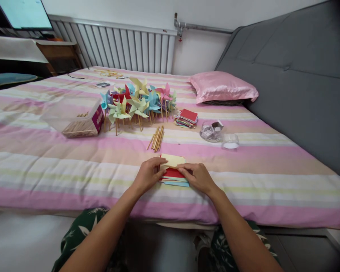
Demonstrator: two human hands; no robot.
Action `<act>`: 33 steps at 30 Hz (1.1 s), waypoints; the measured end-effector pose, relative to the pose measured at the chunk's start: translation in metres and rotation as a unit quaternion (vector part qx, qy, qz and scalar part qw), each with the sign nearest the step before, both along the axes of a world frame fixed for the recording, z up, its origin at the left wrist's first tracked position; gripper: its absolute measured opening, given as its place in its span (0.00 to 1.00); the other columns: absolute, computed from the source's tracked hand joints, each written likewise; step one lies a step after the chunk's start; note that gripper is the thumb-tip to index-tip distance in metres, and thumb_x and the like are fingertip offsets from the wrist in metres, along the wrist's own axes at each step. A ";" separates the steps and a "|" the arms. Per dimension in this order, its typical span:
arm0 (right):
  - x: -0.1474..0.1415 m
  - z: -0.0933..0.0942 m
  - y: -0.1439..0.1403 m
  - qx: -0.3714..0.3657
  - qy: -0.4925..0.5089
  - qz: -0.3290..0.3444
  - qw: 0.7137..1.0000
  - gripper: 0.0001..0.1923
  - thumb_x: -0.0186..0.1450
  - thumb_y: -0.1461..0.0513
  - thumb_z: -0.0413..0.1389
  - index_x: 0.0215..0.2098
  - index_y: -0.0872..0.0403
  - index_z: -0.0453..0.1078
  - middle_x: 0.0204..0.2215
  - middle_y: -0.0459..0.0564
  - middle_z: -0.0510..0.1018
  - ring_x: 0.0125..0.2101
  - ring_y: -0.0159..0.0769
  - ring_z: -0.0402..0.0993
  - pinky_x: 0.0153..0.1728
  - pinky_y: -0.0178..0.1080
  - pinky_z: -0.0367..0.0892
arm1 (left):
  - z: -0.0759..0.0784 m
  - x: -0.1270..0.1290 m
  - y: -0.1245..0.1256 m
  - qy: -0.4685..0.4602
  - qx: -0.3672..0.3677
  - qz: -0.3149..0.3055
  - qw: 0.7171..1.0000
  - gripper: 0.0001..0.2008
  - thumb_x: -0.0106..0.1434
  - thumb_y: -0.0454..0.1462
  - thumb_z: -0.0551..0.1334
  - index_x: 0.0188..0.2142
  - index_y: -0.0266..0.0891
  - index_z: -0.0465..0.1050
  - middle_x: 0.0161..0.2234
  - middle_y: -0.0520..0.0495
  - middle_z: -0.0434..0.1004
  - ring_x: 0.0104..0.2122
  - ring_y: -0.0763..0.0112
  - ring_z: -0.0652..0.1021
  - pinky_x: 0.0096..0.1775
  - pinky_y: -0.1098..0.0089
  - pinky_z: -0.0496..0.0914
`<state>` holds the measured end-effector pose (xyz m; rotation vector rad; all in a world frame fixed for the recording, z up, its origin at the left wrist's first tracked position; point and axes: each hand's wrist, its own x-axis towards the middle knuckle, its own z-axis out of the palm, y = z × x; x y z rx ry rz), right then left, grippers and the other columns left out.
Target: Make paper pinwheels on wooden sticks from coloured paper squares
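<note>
Between my hands is a pale yellow sheet of paper (172,159), its near edge lifted or folded back over a stack of coloured paper (175,184). Red shows just under it, with light blue at the bottom of the stack. My left hand (150,172) pinches the yellow sheet's left side between thumb and fingers. On the right side, my right hand (197,176) grips the same sheet's edge, thumb below and fingers on top. Just beyond the stack lies a small bundle of thin wooden sticks (158,139).
Several paper pinwheels (138,102) stand on the striped bed (107,162). A clear box (79,122) with sticks sits left of them. To the right are a second paper stack (187,116), a round clear container (211,132), a tape roll (230,142) and a pink pillow (222,87).
</note>
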<state>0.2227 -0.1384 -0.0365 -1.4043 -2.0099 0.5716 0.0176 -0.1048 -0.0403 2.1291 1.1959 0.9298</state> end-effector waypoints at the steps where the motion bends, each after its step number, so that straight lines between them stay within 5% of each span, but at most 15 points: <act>1: -0.001 0.000 0.000 0.002 -0.006 -0.008 1.000 0.13 0.64 0.60 0.48 0.39 0.49 0.75 0.36 0.46 0.81 0.34 0.37 0.76 0.36 0.35 0.66 | -0.001 0.001 -0.001 0.004 0.026 0.018 0.999 0.16 0.54 0.35 0.61 0.44 0.37 0.73 0.43 0.42 0.76 0.44 0.64 0.75 0.46 0.66 0.68; 6: -0.004 -0.004 0.002 0.011 0.021 -0.068 0.997 0.13 0.64 0.60 0.47 0.33 0.52 0.74 0.28 0.47 0.79 0.28 0.35 0.74 0.30 0.33 0.63 | 0.004 0.006 -0.014 -0.014 0.238 0.089 0.967 0.16 0.56 0.36 0.62 0.46 0.39 0.70 0.44 0.42 0.74 0.46 0.64 0.73 0.48 0.63 0.67; 10: -0.005 -0.010 0.010 -0.018 0.142 -0.090 0.986 0.13 0.63 0.58 0.48 0.31 0.54 0.73 0.27 0.48 0.79 0.29 0.36 0.74 0.30 0.34 0.64 | 0.004 0.015 -0.028 0.035 0.327 -0.023 0.944 0.07 0.57 0.35 0.61 0.37 0.39 0.73 0.33 0.46 0.78 0.34 0.68 0.76 0.38 0.67 0.69; 15: -0.004 -0.019 0.020 -0.080 0.384 -0.112 0.913 0.12 0.58 0.55 0.56 0.33 0.55 0.72 0.29 0.49 0.79 0.31 0.39 0.76 0.35 0.38 0.69 | -0.007 0.028 -0.032 0.153 0.228 -0.053 0.960 0.11 0.62 0.39 0.55 0.39 0.37 0.74 0.37 0.43 0.78 0.38 0.64 0.76 0.40 0.64 0.69; 19: 0.001 -0.019 0.023 -0.058 0.446 -0.170 0.877 0.13 0.59 0.54 0.54 0.36 0.54 0.70 0.31 0.49 0.79 0.32 0.38 0.77 0.36 0.40 0.69 | -0.007 0.030 -0.029 0.162 0.159 -0.056 0.972 0.14 0.64 0.40 0.52 0.42 0.37 0.74 0.41 0.42 0.77 0.42 0.63 0.75 0.44 0.62 0.68; 23: 0.006 -0.012 0.023 -0.029 0.542 -0.187 0.819 0.10 0.57 0.56 0.58 0.35 0.53 0.70 0.34 0.48 0.79 0.37 0.38 0.75 0.42 0.41 0.67 | 0.000 0.027 -0.028 0.059 0.062 -0.046 0.995 0.15 0.64 0.41 0.52 0.39 0.38 0.76 0.40 0.42 0.78 0.41 0.63 0.75 0.45 0.64 0.67; 25: 0.005 -0.008 0.021 -0.013 0.549 -0.148 0.822 0.07 0.57 0.58 0.58 0.34 0.51 0.70 0.39 0.47 0.78 0.43 0.37 0.73 0.47 0.42 0.64 | 0.003 0.026 -0.027 -0.044 -0.035 -0.026 0.998 0.17 0.63 0.44 0.53 0.37 0.38 0.77 0.38 0.42 0.78 0.40 0.63 0.75 0.44 0.65 0.67; 27: 0.002 -0.004 0.017 -0.004 0.522 -0.085 0.849 0.04 0.59 0.59 0.57 0.33 0.50 0.71 0.44 0.47 0.76 0.49 0.37 0.68 0.51 0.42 0.60 | 0.007 0.024 -0.024 -0.188 -0.168 -0.012 0.968 0.20 0.62 0.48 0.53 0.36 0.36 0.77 0.37 0.40 0.79 0.40 0.61 0.76 0.43 0.65 0.67; 31: -0.003 0.000 0.010 -0.003 0.414 0.025 0.910 0.03 0.60 0.61 0.56 0.30 0.50 0.72 0.53 0.50 0.68 0.54 0.38 0.62 0.54 0.43 0.55 | 0.019 0.015 -0.017 -0.470 -0.413 -0.046 0.779 0.31 0.60 0.56 0.47 0.42 0.32 0.74 0.38 0.36 0.79 0.37 0.57 0.77 0.39 0.62 0.70; 33: -0.005 0.000 0.008 -0.003 0.371 0.049 0.928 0.04 0.60 0.62 0.56 0.30 0.51 0.73 0.55 0.52 0.65 0.55 0.39 0.61 0.55 0.44 0.54 | 0.027 0.010 -0.015 -0.519 -0.459 -0.063 0.718 0.34 0.60 0.57 0.46 0.43 0.30 0.73 0.38 0.35 0.78 0.35 0.57 0.78 0.36 0.62 0.71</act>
